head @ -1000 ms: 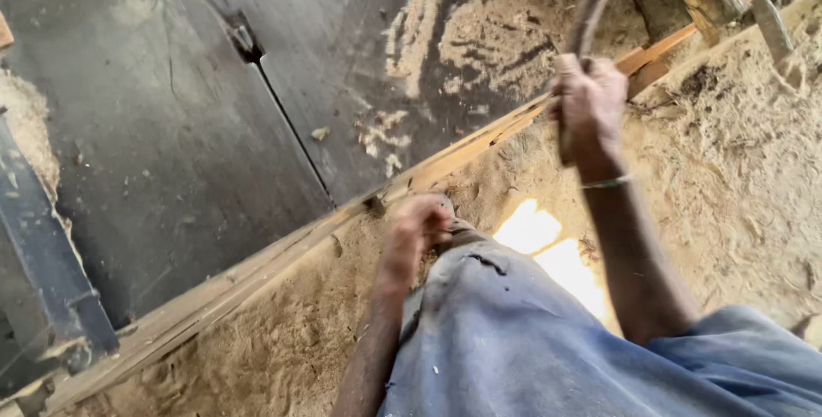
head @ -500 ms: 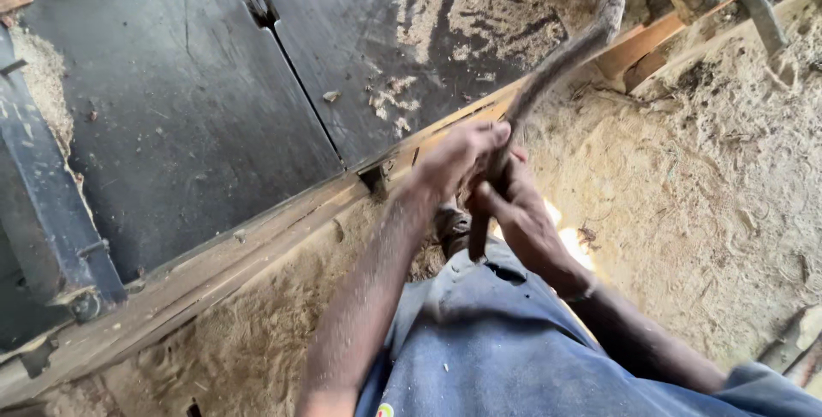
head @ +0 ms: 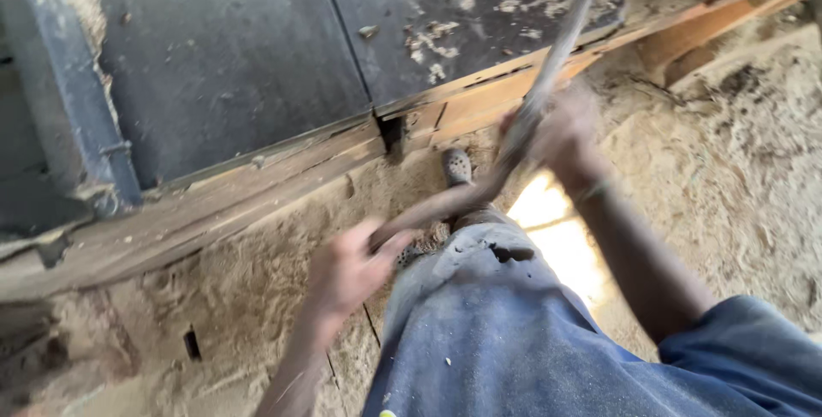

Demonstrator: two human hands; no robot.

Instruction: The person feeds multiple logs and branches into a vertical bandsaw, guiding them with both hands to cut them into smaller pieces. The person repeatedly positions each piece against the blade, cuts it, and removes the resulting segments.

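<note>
While both hands grip one curved stick (head: 514, 139) | left hand (head: 351, 267) low | right hand (head: 561, 130) high | one shoe (head: 456, 165)

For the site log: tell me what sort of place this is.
Probably a sawmill or woodworking shed. Sawdust covers the ground, a worn wooden beam edges dark metal plates, and both hands, left hand and right hand, hold a long bent stick.

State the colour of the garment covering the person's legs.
Faded blue, dusted with sawdust; the garment shows best in the head view.
</note>
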